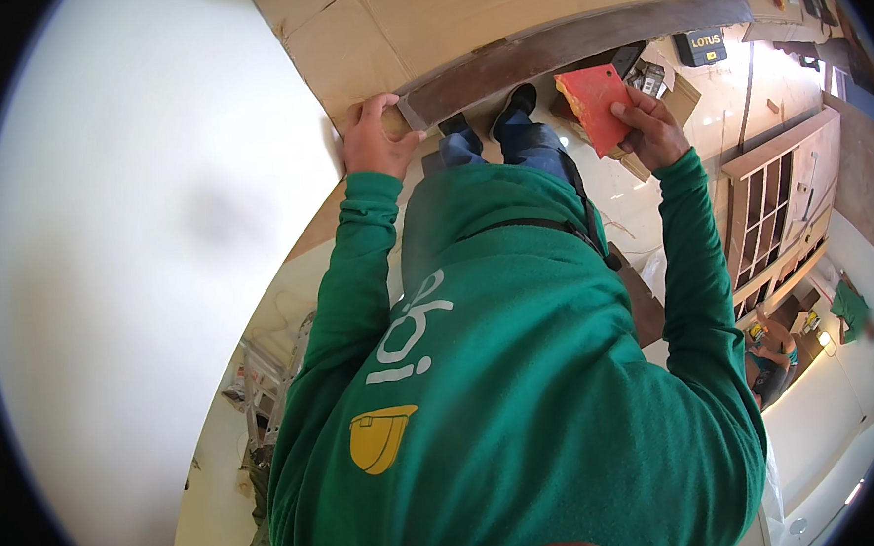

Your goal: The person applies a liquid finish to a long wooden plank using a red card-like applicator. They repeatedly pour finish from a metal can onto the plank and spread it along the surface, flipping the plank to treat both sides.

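Observation:
My left hand (378, 145) grips the left end of a long dark brown board (564, 49), beside the white wall (157, 209) and tan cardboard-like sheeting (394, 18). Its fingertips curl over the edge, and its thumb reaches onto the board's end. My right hand (652, 133) holds a flat red rectangular spreader (596, 101) between thumb and fingers, to the right of my legs. Yellowish material coats the spreader's left edge, and a small hole shows near its top right corner.
An open cardboard box (680, 102) with items and a dark case (699, 50) lie at upper right. Wooden cabinet frames (774, 206) stand at right. Another person (773, 359) is at lower right. An aluminium ladder (263, 381) is at lower left, partly behind my arm.

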### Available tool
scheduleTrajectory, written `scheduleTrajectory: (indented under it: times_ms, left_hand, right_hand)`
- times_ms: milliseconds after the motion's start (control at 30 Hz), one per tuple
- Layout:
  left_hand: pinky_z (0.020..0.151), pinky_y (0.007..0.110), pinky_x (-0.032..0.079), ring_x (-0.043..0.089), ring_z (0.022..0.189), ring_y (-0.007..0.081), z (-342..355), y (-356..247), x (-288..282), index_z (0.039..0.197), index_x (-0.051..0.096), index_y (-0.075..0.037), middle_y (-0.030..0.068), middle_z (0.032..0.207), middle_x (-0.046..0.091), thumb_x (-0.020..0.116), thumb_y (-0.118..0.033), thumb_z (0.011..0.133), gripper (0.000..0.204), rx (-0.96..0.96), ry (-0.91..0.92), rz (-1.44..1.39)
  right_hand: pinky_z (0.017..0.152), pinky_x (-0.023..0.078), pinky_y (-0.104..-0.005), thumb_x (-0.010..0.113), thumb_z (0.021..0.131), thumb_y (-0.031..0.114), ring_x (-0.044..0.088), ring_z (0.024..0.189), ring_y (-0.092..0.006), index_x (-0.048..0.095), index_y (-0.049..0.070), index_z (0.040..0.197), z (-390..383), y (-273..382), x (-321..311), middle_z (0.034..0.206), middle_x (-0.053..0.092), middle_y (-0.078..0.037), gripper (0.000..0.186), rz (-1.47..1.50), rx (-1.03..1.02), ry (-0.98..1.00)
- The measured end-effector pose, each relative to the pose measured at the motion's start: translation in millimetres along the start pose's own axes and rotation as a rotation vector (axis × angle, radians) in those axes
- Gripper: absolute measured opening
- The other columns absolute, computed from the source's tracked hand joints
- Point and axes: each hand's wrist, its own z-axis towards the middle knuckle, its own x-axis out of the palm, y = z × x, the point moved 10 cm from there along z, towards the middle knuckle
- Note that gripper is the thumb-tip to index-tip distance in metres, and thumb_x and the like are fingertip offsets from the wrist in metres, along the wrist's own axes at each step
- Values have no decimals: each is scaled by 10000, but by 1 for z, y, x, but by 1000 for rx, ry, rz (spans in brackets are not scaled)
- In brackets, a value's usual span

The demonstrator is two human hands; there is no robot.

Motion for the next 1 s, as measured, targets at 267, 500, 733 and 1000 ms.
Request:
scheduleTrajectory:
  times_ms: [267, 500, 733, 1000]
  left_hand:
    - [736, 362, 629, 767, 857, 280, 14, -5, -4, 1294, 618, -11, 165, 1286, 638, 888, -48, 803, 562, 182, -47, 150]
    - [813, 431, 581, 722, 917, 309, 8, -18, -11, 1256, 618, -43, 160, 1247, 648, 899, -148, 773, 569, -8, 95, 103]
    - [704, 336, 553, 628, 749, 148, 9, -27, -14, 1279, 595, -35, 116, 1122, 650, 896, -192, 765, 615, -25, 155, 48]
    - [615, 259, 538, 639, 810, 114, 11, -9, -3, 1318, 531, 40, 128, 1185, 610, 893, -123, 799, 653, -90, 187, -300]
  right_hand:
    - [582, 428, -239, 657, 1032, 261, 535, 659, -68, 694, 31, 1222, 1, -24, -1, 909, 684, 2, 301, 17, -49, 33]
    - [573, 396, -240, 681, 1022, 241, 521, 658, -72, 685, 59, 1238, -3, -24, -9, 906, 662, 18, 282, 28, -70, 7]
    - [611, 443, -258, 631, 1037, 226, 582, 717, -90, 674, 32, 1282, 2, -35, -13, 990, 716, -24, 315, 203, -77, 43]
    - [711, 484, -293, 640, 1003, 163, 662, 863, -133, 663, -17, 1314, 8, -45, 1, 1053, 739, -57, 359, 415, -103, 105]
